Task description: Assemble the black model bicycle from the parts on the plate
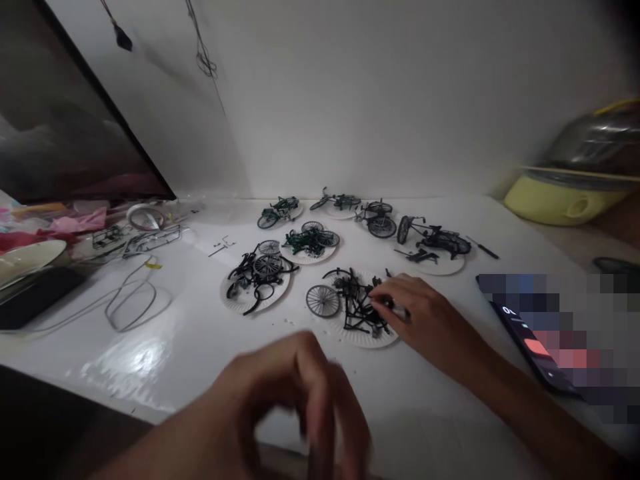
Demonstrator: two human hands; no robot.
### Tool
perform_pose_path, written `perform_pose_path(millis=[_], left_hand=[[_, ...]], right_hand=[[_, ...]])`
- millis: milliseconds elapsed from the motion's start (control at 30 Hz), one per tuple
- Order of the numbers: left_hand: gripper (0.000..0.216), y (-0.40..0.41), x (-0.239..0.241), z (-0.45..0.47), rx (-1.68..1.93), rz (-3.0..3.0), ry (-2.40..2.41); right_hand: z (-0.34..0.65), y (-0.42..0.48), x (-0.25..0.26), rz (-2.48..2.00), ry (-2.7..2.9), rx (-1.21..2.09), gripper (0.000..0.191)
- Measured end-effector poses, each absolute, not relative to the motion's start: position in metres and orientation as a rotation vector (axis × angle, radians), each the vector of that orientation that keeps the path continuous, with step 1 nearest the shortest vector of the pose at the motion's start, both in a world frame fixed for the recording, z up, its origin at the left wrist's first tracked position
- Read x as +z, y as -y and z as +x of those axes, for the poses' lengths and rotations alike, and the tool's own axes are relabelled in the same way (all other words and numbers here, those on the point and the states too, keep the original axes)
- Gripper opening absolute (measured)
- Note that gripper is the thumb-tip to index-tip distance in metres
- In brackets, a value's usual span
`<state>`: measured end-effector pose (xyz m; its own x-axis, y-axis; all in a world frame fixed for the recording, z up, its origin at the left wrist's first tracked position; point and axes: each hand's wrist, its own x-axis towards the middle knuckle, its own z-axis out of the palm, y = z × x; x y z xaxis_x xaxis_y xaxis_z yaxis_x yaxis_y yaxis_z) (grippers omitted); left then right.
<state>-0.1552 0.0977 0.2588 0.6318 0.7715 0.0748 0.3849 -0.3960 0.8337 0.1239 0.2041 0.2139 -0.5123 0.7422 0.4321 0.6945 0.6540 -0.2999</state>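
Note:
My right hand (417, 307) reaches over a white paper plate (367, 341) of black model bicycle parts (356, 303), its fingers pinched together at their right side. A small pale or shiny bit shows under the fingers; I cannot make out what it is. A loose spoked wheel (323, 301) leans at the plate's left edge. Close to the camera, my left hand (300, 393) is blurred, with its fingers curled down and closed. Whatever it may hold is hidden.
Around lie more model bicycles, such as a green one (310, 239) and a black one (435, 240), on paper plates. A screwdriver (483, 248) lies at the right, near a phone (540, 353). Cables (133, 300) and a bowl (33, 260) are at left, a yellow pot (565, 197) at right.

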Motion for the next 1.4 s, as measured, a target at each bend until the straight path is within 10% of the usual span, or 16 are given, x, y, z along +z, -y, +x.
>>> perform_pose_path(millis=[933, 1400], left_hand=[[0.073, -0.220, 0.217, -0.144, 0.480, 2.498, -1.299], [0.033, -0.222, 0.228, -0.144, 0.387, 2.690, -0.982]], right_hand=[[0.123, -0.199, 0.217, -1.163, 2.461, 0.151, 0.028], [0.120, -0.201, 0.207, -1.229, 2.123, 0.516, 0.012]])
